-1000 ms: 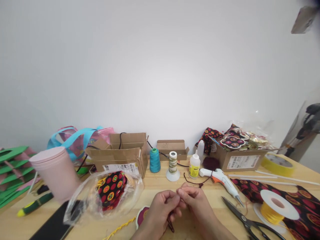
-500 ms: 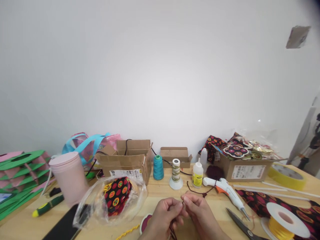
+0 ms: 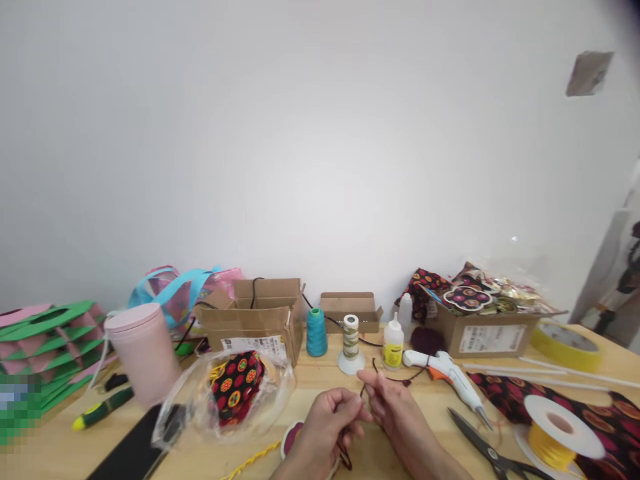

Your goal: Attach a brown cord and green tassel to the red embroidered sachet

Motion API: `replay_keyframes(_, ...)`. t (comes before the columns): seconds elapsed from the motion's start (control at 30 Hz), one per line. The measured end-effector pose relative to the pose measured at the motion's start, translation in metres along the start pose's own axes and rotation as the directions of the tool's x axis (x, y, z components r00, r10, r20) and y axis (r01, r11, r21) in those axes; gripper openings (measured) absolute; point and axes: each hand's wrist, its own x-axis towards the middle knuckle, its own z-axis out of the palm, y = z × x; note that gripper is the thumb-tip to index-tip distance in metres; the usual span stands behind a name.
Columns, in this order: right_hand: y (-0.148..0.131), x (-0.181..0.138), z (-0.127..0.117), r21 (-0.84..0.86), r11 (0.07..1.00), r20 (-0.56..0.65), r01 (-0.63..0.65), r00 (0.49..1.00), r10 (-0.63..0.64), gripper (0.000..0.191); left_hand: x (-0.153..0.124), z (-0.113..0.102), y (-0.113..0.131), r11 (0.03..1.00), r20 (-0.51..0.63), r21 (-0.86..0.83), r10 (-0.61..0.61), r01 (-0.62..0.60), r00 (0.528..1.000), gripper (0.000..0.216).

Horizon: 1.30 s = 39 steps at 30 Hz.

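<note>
My left hand (image 3: 327,427) and my right hand (image 3: 393,410) meet low in the middle of the wooden table (image 3: 325,380). Both pinch a thin dark red cord (image 3: 385,375). The cord loops from my right fingertips toward the glue gun (image 3: 445,373), and another stretch hangs below my left hand. A round dark red piece (image 3: 290,440) lies just left of my left wrist, next to a twisted yellow cord (image 3: 250,460).
Scissors (image 3: 493,450) and a yellow cord spool (image 3: 557,427) lie right. Behind my hands stand a teal thread cone (image 3: 316,332), a white spool (image 3: 351,343) and a glue bottle (image 3: 393,345). Cardboard boxes (image 3: 255,317) line the wall. A pink cup (image 3: 140,350), bagged patterned fabric (image 3: 235,390) and phone (image 3: 133,453) sit left.
The view has tilted and shifted a little. My right hand has risen slightly and its fingers have moved apart from the left, drawing the cord up.
</note>
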Motion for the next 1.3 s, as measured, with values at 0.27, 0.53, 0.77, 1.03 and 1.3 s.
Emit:
replay_keyframes(0.27,-0.0046,-0.0039,0.0002,-0.252,0.957,0.064,0.146,0.989,-0.134,0.026,-0.0015,0.0046,-0.0002,1.000,0.087,0.022,0.001,-0.003,0.996,0.025)
replay_keyframes(0.53,0.0009,-0.0021,-0.0006,-0.144,0.987,0.053,0.073,0.996,-0.066,0.024,-0.0007,0.0043,-0.0012,0.999,0.098,0.030,-0.016,0.013,0.995,0.023)
replay_keyframes(0.77,-0.0001,-0.0026,0.0035,-0.020,0.999,0.152,-0.034,0.988,0.037,0.029,-0.0021,0.0036,0.0012,0.999,0.106,0.034,-0.005,0.002,0.994,0.024)
replay_keyframes(1.03,-0.0067,-0.0074,0.0033,-0.069,0.994,0.078,0.080,0.994,-0.074,0.030,-0.0045,0.0068,0.0046,1.000,0.102,0.020,-0.021,0.019,0.995,0.024)
replay_keyframes(1.3,-0.0083,-0.0069,0.0057,0.054,0.998,0.031,-0.009,0.999,0.007,0.037,-0.0049,0.0077,0.0043,0.999,0.113,0.029,-0.031,0.028,0.993,0.023)
